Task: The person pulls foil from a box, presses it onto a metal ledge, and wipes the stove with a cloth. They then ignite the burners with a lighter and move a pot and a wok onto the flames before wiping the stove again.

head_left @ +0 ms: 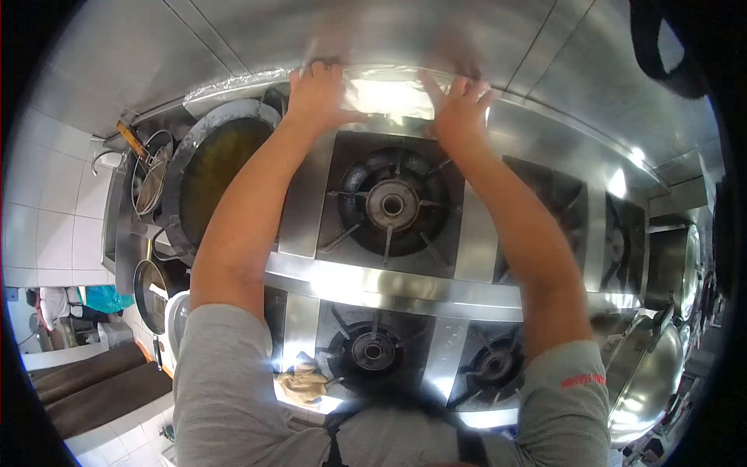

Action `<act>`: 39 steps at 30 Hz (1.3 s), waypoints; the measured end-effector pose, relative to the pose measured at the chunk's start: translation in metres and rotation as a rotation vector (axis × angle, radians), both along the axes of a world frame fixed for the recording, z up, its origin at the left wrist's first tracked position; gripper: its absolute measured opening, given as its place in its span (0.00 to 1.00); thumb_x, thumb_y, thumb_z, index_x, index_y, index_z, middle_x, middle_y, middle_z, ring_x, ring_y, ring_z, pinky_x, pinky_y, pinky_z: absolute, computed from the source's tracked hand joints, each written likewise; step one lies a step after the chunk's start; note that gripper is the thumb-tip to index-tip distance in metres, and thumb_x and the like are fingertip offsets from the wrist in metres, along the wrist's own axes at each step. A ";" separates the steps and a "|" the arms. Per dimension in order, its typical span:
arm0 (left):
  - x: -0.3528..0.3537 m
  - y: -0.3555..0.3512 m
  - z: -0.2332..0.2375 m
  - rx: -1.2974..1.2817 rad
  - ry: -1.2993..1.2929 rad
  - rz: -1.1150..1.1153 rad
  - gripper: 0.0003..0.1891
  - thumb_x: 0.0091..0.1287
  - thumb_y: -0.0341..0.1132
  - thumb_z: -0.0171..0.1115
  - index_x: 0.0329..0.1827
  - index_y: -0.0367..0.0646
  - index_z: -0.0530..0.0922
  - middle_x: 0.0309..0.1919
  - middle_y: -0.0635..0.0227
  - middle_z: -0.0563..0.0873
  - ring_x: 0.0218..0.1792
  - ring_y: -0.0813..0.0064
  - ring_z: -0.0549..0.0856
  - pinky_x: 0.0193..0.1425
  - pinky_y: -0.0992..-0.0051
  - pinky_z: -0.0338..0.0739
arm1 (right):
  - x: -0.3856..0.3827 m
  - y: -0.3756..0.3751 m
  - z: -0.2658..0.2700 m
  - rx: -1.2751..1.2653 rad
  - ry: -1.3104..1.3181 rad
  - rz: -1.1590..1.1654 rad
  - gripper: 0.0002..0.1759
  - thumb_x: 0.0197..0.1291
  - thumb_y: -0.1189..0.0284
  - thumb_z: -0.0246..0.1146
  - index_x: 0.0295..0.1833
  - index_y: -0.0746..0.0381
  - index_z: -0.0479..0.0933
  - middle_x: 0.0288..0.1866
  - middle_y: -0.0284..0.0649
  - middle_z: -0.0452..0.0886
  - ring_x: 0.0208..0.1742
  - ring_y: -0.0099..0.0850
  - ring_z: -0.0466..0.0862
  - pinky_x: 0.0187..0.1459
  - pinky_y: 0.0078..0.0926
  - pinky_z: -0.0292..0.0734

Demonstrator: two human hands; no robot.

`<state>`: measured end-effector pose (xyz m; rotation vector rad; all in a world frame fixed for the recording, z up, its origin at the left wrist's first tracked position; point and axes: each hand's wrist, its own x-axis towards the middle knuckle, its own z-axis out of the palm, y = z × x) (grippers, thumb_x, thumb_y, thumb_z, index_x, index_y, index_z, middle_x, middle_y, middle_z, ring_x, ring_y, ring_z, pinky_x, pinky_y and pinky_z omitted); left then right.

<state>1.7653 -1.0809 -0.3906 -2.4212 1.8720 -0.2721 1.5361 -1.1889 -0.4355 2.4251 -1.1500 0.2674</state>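
Both arms reach over a steel gas stove [299,194] to its back ledge, where shiny foil [385,93] lies along the edge against the steel wall. My left hand [319,97] rests on the foil at its left part, fingers apart, thumb pointing right. My right hand [461,117] lies on the ledge to the right of the bright foil, its fingers spread. Neither hand is seen holding anything. Below and between the hands is a round burner [391,205] with a black grate.
A large dark pan with yellowish liquid [222,167] stands left of my left forearm. Strainers [152,183] are beyond it. Front burners [373,352] lie nearer my body, with a brown cloth [303,384] beside them. Large metal pots [646,373] stand at the right.
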 end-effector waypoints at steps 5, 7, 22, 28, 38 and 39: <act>0.013 -0.005 -0.012 -0.019 -0.081 0.016 0.43 0.53 0.55 0.80 0.67 0.43 0.71 0.60 0.50 0.79 0.65 0.54 0.79 0.70 0.43 0.65 | -0.004 -0.020 0.000 -0.007 -0.012 0.071 0.38 0.69 0.70 0.60 0.82 0.34 0.61 0.62 0.57 0.75 0.63 0.69 0.78 0.61 0.60 0.75; 0.028 -0.008 -0.026 -0.141 -0.044 -0.022 0.39 0.56 0.49 0.78 0.67 0.45 0.70 0.61 0.50 0.79 0.62 0.51 0.81 0.67 0.39 0.66 | -0.017 -0.026 0.009 0.196 -0.080 0.166 0.36 0.68 0.70 0.61 0.80 0.36 0.65 0.62 0.55 0.77 0.65 0.63 0.79 0.61 0.53 0.78; 0.088 -0.017 -0.003 -0.190 0.353 -0.048 0.12 0.73 0.42 0.64 0.45 0.43 0.87 0.45 0.60 0.91 0.47 0.53 0.88 0.55 0.57 0.80 | -0.055 -0.077 0.037 0.469 -0.442 0.215 0.15 0.72 0.57 0.60 0.46 0.58 0.82 0.45 0.44 0.90 0.51 0.50 0.88 0.51 0.49 0.81; 0.052 -0.019 -0.022 -0.527 -0.012 0.010 0.06 0.69 0.40 0.66 0.44 0.52 0.84 0.47 0.69 0.88 0.53 0.58 0.86 0.56 0.50 0.76 | -0.038 -0.054 0.022 0.297 -0.528 0.072 0.09 0.67 0.65 0.67 0.48 0.55 0.79 0.46 0.49 0.85 0.47 0.51 0.87 0.46 0.48 0.82; 0.061 -0.005 -0.039 -0.470 -0.044 -0.152 0.06 0.69 0.32 0.63 0.45 0.53 0.85 0.48 0.71 0.88 0.58 0.62 0.84 0.54 0.45 0.76 | -0.052 -0.053 0.005 0.018 -0.495 0.401 0.08 0.65 0.69 0.68 0.49 0.54 0.84 0.53 0.46 0.77 0.51 0.51 0.84 0.52 0.45 0.83; 0.062 -0.007 -0.031 -0.473 -0.044 -0.153 0.06 0.69 0.32 0.63 0.45 0.53 0.85 0.48 0.71 0.88 0.58 0.62 0.84 0.54 0.45 0.76 | -0.054 -0.059 0.005 0.068 -0.512 0.399 0.08 0.66 0.70 0.67 0.50 0.54 0.83 0.53 0.47 0.77 0.51 0.51 0.85 0.52 0.45 0.83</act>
